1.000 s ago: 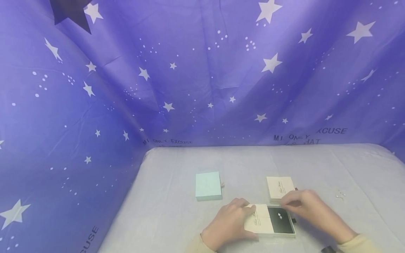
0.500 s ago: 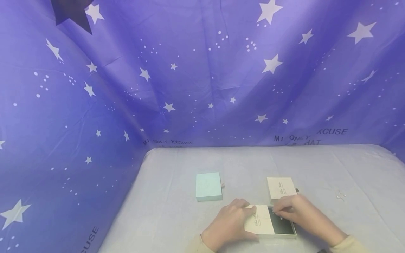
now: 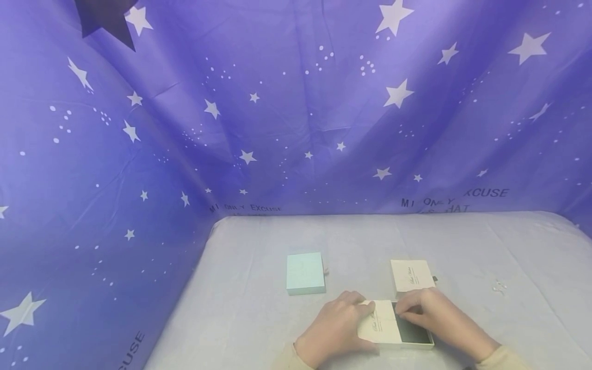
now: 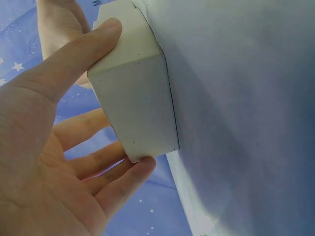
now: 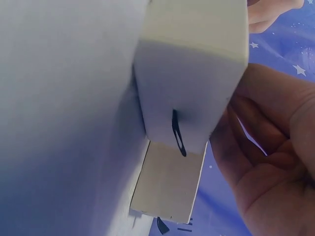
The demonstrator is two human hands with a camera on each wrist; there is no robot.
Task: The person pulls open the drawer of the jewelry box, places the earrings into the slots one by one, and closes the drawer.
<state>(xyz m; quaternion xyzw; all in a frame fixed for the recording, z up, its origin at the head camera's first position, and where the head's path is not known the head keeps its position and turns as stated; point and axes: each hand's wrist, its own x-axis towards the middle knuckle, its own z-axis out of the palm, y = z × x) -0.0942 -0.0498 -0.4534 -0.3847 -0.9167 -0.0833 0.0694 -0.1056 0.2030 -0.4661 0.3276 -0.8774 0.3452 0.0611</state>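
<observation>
My left hand (image 3: 330, 321) grips the cream cover of a flat jewellery box (image 3: 386, 329), thumb on one side and fingers at the other. The box's drawer is pulled out to the right, showing a black pad (image 3: 414, 333). Over the far part of that pad is my right hand (image 3: 435, 313), thumb and forefinger pinched on what looks like a small piece of jewellery, hidden by the fingers. In the right wrist view, a dark pull tab (image 5: 177, 132) sticks out from the drawer's end.
Just behind stands a second cream box (image 3: 410, 275) with a dark tab. A mint-green box (image 3: 305, 273) lies further left. Small jewellery pieces (image 3: 499, 286) lie on the white-covered table (image 3: 259, 329) at the right. A purple star-print cloth (image 3: 296, 118) hangs behind.
My right hand has moved left from the drawer's far edge to over the black pad. The small silvery piece seen on the pad is now covered by it. The left hand stays put.
</observation>
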